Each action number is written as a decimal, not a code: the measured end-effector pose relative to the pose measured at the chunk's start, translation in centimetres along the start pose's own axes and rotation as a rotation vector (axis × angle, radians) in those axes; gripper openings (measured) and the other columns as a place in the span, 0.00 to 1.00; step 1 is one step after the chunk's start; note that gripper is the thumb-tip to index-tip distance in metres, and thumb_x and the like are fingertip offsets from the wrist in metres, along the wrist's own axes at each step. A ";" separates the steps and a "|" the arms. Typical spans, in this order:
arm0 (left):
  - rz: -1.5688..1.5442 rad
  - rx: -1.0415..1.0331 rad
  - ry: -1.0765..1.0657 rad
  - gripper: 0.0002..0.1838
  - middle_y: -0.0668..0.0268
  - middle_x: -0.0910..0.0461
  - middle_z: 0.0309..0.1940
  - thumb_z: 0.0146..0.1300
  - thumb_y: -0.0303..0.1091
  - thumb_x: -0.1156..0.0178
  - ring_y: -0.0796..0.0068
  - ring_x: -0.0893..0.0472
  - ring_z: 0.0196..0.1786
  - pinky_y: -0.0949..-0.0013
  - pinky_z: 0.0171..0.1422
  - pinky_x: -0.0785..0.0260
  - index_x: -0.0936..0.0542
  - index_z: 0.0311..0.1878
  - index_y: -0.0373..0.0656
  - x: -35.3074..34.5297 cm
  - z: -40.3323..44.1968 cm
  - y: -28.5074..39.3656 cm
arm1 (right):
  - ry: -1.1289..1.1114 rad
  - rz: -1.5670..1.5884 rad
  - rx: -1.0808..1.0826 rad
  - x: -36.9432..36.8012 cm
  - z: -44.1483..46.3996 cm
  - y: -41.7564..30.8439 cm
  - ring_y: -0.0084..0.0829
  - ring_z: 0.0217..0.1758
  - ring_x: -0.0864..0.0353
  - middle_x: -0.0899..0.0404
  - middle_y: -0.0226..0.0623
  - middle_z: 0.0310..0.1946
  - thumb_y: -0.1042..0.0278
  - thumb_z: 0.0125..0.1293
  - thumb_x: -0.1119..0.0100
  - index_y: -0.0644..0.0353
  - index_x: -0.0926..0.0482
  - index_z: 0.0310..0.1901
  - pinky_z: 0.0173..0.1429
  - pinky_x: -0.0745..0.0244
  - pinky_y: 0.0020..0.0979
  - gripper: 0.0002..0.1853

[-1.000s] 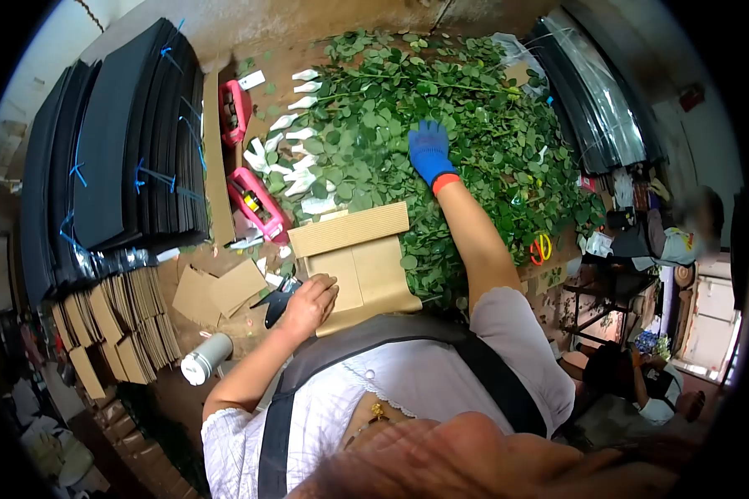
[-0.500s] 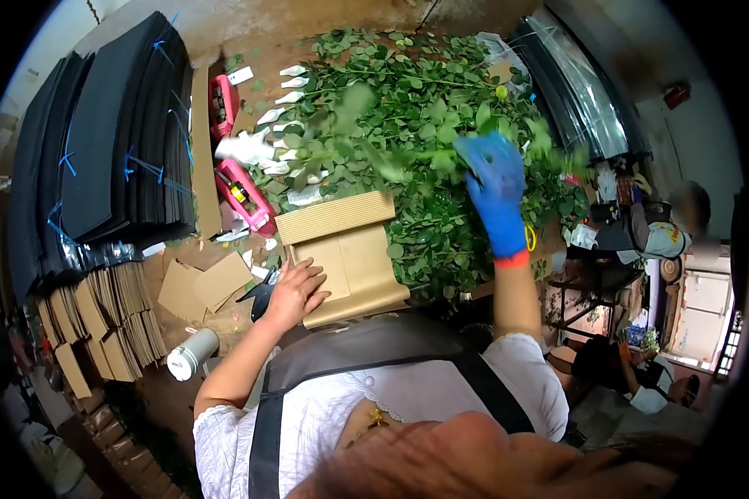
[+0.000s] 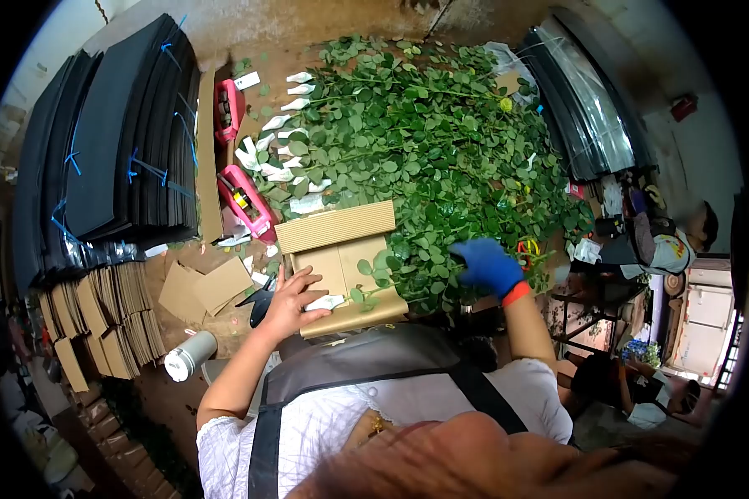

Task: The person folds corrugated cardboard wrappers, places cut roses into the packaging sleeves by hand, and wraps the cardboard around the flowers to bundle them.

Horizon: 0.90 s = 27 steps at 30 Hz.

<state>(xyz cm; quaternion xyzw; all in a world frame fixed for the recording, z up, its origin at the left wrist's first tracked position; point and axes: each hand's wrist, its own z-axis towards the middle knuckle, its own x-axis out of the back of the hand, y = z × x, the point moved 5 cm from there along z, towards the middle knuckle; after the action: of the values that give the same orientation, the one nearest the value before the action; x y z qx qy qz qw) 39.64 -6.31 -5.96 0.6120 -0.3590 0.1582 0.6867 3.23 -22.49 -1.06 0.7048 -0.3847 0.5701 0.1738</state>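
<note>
My bare left hand (image 3: 291,306) lies on the left side of a gold corrugated cardboard wrapper (image 3: 334,214), fingers spread. Between its thumb and forefinger is the white-covered head (image 3: 326,303) of a leafy flower stem, which looks like a rose. The stem's leaves (image 3: 378,269) cross the cardboard toward the right. My right hand (image 3: 487,266), in a blue glove with a red cuff, is low over the right side of the leafy pile (image 3: 441,150), fingers curled. It appears to hold the stem's other end, though leaves hide the grip.
White-covered flower heads (image 3: 295,104) line the pile's left edge. Two pink tape dispensers (image 3: 248,204) stand beside them. Black sheets (image 3: 125,133) are stacked at left, above folded cardboard (image 3: 112,320). A grey-white cup (image 3: 190,356) is near my left arm. Other people (image 3: 632,382) are at right.
My right hand has come down toward me, bringing the flower stem from above the pile onto the cardboard. My left hand now has its thumb and forefinger at the white-covered head.
</note>
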 end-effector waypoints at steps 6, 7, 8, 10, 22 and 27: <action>0.039 0.022 -0.138 0.20 0.62 0.26 0.61 0.55 0.43 0.28 0.56 0.35 0.74 0.34 0.77 0.55 0.14 0.52 0.53 0.6 0.6 0.7 | 0.483 0.022 -0.020 4.8 16.9 1.4 0.45 0.44 0.17 0.17 0.42 0.43 0.59 0.66 0.45 0.47 0.18 0.49 0.50 0.22 0.44 0.13; 0.047 0.022 -0.142 0.20 0.61 0.26 0.61 0.56 0.42 0.28 0.55 0.35 0.74 0.34 0.77 0.55 0.15 0.53 0.54 0.8 0.6 0.9 | 0.550 -0.031 -0.016 4.5 19.8 1.6 0.47 0.46 0.19 0.18 0.43 0.44 0.61 0.65 0.43 0.50 0.18 0.48 0.50 0.24 0.45 0.12; 0.044 0.007 -0.166 0.19 0.60 0.27 0.62 0.58 0.42 0.30 0.54 0.36 0.74 0.35 0.77 0.54 0.15 0.53 0.53 1.1 0.7 1.2 | 0.554 -0.184 -0.016 2.6 22.6 2.9 0.47 0.48 0.20 0.18 0.43 0.45 0.61 0.64 0.43 0.50 0.18 0.48 0.52 0.25 0.44 0.13; 0.040 0.014 -0.192 0.20 0.59 0.27 0.62 0.59 0.43 0.31 0.53 0.36 0.74 0.36 0.78 0.54 0.16 0.55 0.54 1.4 0.8 1.3 | 0.546 -0.485 -0.022 -1.9 26.9 4.6 0.47 0.51 0.21 0.19 0.42 0.48 0.63 0.63 0.42 0.49 0.18 0.49 0.56 0.26 0.43 0.13; 0.024 -0.053 -0.174 0.18 0.57 0.31 0.61 0.60 0.44 0.32 0.47 0.39 0.74 0.37 0.78 0.52 0.15 0.54 0.57 0.8 1.0 0.8 | 0.844 -0.046 0.087 11.7 14.7 1.8 0.45 0.53 0.20 0.17 0.36 0.48 0.75 0.56 0.38 0.46 0.18 0.52 0.58 0.23 0.42 0.21; 0.046 -0.093 -0.116 0.18 0.55 0.30 0.60 0.60 0.43 0.31 0.46 0.35 0.71 0.37 0.75 0.47 0.14 0.54 0.57 0.5 0.6 0.9 | 0.869 0.012 0.105 12.5 7.3 -1.2 0.43 0.61 0.24 0.21 0.35 0.56 0.78 0.52 0.36 0.45 0.19 0.56 0.66 0.29 0.43 0.27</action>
<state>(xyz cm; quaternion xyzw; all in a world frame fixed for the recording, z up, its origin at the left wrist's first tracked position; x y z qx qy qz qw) 39.18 -6.85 -4.96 0.5792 -0.4193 0.1214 0.6885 9.64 -31.02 8.78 0.4052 -0.2503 0.8335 0.2801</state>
